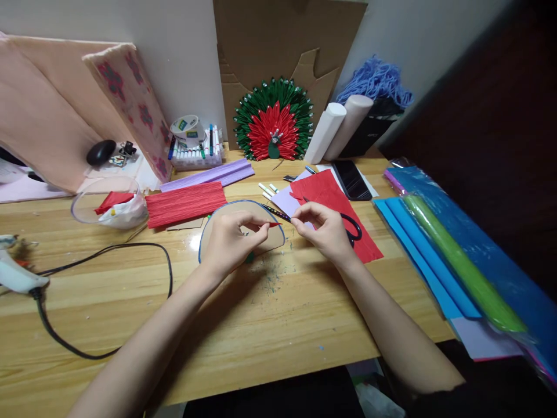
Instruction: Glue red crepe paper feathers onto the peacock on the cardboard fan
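Note:
My left hand (232, 239) is closed in a pinch on a small red paper piece (274, 224) above a blue-rimmed cardboard half-disc (217, 223). My right hand (324, 230) is also pinched, its fingertips close to the red piece's tip and to a dark pen (275, 212) lying behind. What the right fingers hold is too small to make out. A red paper sheet (333, 203) with black scissors (354, 227) on it lies under and behind the right hand.
On the wooden table: red crepe paper (185, 203), purple crepe paper (209, 176), a glass bowl (108, 203), a glue gun (17, 276) with its cable (104, 251), markers box (195, 154), a phone (351, 180), blue and green sheets (456, 255), a red-green peacock craft (273, 119).

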The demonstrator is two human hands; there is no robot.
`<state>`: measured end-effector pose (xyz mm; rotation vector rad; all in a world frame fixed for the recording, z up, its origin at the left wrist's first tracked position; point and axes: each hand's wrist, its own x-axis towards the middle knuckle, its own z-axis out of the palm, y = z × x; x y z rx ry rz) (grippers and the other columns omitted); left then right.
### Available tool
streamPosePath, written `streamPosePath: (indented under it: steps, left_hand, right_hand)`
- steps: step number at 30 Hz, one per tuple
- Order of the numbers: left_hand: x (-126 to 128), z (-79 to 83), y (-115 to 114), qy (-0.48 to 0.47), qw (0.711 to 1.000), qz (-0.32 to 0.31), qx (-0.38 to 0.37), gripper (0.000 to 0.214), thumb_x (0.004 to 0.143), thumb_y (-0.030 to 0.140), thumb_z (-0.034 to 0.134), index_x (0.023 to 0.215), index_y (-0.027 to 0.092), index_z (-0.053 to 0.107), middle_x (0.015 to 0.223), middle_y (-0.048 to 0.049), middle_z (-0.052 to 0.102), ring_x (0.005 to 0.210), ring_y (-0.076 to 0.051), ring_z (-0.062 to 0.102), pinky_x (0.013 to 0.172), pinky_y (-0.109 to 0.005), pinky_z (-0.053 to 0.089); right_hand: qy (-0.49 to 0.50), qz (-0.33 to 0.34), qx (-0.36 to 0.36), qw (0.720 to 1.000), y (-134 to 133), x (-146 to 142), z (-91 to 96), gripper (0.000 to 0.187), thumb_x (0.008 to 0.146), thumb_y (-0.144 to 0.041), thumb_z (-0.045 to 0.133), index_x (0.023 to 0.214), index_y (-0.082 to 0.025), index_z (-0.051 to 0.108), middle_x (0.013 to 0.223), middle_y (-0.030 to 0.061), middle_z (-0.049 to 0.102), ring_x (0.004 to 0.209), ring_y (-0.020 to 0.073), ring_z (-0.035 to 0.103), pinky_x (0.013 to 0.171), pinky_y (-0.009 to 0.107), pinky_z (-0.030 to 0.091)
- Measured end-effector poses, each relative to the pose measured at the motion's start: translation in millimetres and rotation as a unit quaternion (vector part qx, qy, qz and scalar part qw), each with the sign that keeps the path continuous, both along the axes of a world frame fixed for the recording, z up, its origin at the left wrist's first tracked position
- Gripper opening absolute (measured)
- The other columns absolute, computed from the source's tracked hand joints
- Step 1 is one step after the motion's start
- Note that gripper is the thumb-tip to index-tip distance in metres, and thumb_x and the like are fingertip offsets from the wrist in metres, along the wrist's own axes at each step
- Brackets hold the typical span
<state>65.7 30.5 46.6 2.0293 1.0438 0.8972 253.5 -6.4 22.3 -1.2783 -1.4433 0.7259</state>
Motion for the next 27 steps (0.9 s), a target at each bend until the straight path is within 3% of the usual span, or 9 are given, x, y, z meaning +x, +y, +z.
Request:
streamPosePath:
  steps: [6, 13, 15, 17, 21, 23, 27]
  left_hand:
    - [4.6, -4.6, -3.5, 0.017, 0.999, -0.028, -0.003, 0.013, 0.075, 0.02, 0.057, 0.076, 0.016, 0.069, 0.07, -0.0021, 0.069, 0.06, -0.01, 0.059, 0.055, -0.02, 0.043]
    - [5.9, -5.3, -2.1, 0.032, 0.999, -0.042, -0.004, 0.017, 0.076, 0.021, 0.054, 0.082, 0.018, 0.07, 0.075, -0.0025, 0.07, 0.063, -0.012, 0.06, 0.061, -0.022, 0.045]
    - [6.5, -4.3, -0.9, 0.026, 0.998, -0.034, -0.052, 0.021, 0.079, 0.026, 0.051, 0.081, 0.017, 0.07, 0.077, -0.004, 0.07, 0.066, -0.013, 0.062, 0.063, -0.024, 0.046]
    - [7.6, -3.6, 0.6, -0.003, 0.988, -0.018, -0.155, 0.03, 0.082, 0.034, 0.048, 0.077, 0.014, 0.069, 0.076, -0.0063, 0.07, 0.065, -0.014, 0.063, 0.062, -0.025, 0.048]
    - [9.3, -2.9, 3.1, -0.096, 0.93, -0.027, -0.354, 0.034, 0.079, 0.04, 0.053, 0.07, 0.01, 0.068, 0.07, -0.0083, 0.07, 0.058, -0.014, 0.063, 0.061, -0.025, 0.051]
    - [9.2, -2.5, 3.5, -0.12, 0.913, -0.046, -0.386, 0.028, 0.075, 0.036, 0.059, 0.068, 0.011, 0.068, 0.068, -0.0075, 0.07, 0.059, -0.013, 0.063, 0.063, -0.024, 0.051]
    - [8.0, -1.0, 3.0, -0.135, 0.909, -0.052, -0.39, 0.019, 0.072, 0.03, 0.063, 0.066, 0.012, 0.068, 0.066, -0.0056, 0.07, 0.059, -0.011, 0.063, 0.063, -0.023, 0.051]
  right_hand:
    - [-0.055, 0.038, 0.026, 0.997, -6.4, -12.7, 1.3, 0.005, 0.077, -0.021, 0.06, 0.08, -0.017, 0.062, 0.078, 0.0028, 0.062, 0.072, 0.0145, 0.058, 0.069, 0.029, 0.049]
    - [-0.137, 0.021, 0.072, 0.988, -7.0, -12.6, 3.2, 0.004, 0.077, -0.016, 0.058, 0.077, -0.019, 0.06, 0.074, 0.002, 0.061, 0.069, 0.0146, 0.057, 0.066, 0.03, 0.048]
    - [-0.168, -0.001, 0.114, 0.979, -7.1, -11.7, 3.4, 0.005, 0.077, -0.015, 0.057, 0.076, -0.02, 0.059, 0.074, 0.0018, 0.062, 0.069, 0.0152, 0.057, 0.066, 0.031, 0.047]
    - [-0.201, -0.018, 0.165, 0.966, -7.6, -10.5, 2.8, 0.008, 0.077, -0.014, 0.057, 0.077, -0.022, 0.059, 0.074, 0.0017, 0.062, 0.07, 0.0161, 0.057, 0.067, 0.032, 0.047]
    - [-0.271, 0.002, 0.246, 0.931, -8.3, -8.0, -1.4, 0.012, 0.077, -0.013, 0.057, 0.084, -0.023, 0.059, 0.077, 0.0025, 0.064, 0.073, 0.0175, 0.058, 0.068, 0.034, 0.047]
    - [-0.298, 0.02, 0.27, 0.916, -8.2, -7.1, -4.0, 0.014, 0.077, -0.013, 0.057, 0.087, -0.023, 0.059, 0.079, 0.0032, 0.065, 0.074, 0.0176, 0.059, 0.068, 0.034, 0.048]
    - [-0.321, 0.037, 0.283, 0.903, -7.4, -6.3, -7.2, 0.015, 0.077, -0.014, 0.058, 0.089, -0.023, 0.059, 0.08, 0.0035, 0.066, 0.075, 0.0176, 0.059, 0.068, 0.033, 0.048]
